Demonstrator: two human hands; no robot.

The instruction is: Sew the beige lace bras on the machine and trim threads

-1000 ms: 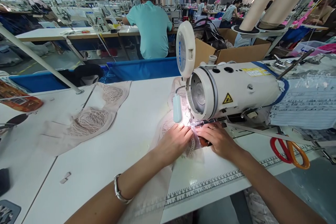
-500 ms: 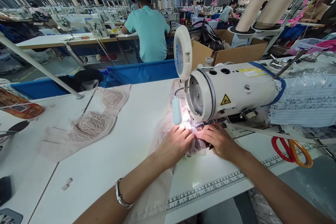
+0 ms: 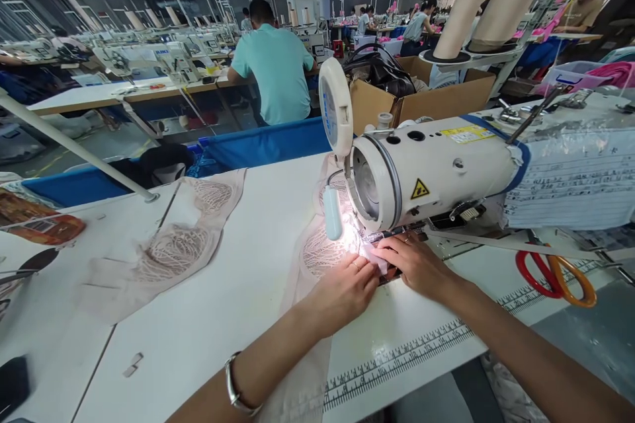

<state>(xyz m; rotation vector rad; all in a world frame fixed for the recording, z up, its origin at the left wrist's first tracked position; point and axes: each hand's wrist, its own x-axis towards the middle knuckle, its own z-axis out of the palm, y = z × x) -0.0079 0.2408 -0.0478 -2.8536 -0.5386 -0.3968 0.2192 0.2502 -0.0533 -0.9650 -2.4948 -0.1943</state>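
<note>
A white sewing machine [image 3: 431, 168] stands on the white table [image 3: 223, 304], its small lamp [image 3: 333, 213] lighting the needle area. A pale pink lace fabric piece [image 3: 317, 254] runs under the needle and trails down past the table's front edge. My left hand [image 3: 347, 291] lies on the fabric just left of the needle, fingers pressed together and curled on it. My right hand [image 3: 414, 264] rests flat just right of the needle, fingertips pressing the fabric's edge down. A silver bracelet [image 3: 235, 386] sits on my left wrist.
More lace pieces [image 3: 169, 244] lie on the table at left. Red and orange scissors [image 3: 555, 274] lie at right. A ruler strip [image 3: 407, 350] runs along the front edge. A blue bin [image 3: 268, 139], a cardboard box [image 3: 426, 96] and thread cones [image 3: 476, 13] stand behind. A person in a teal shirt [image 3: 275, 69] sits ahead.
My left hand has slid back toward me and a little right along the fabric, uncovering lit lace beside the needle. My right hand has stayed by the presser foot.
</note>
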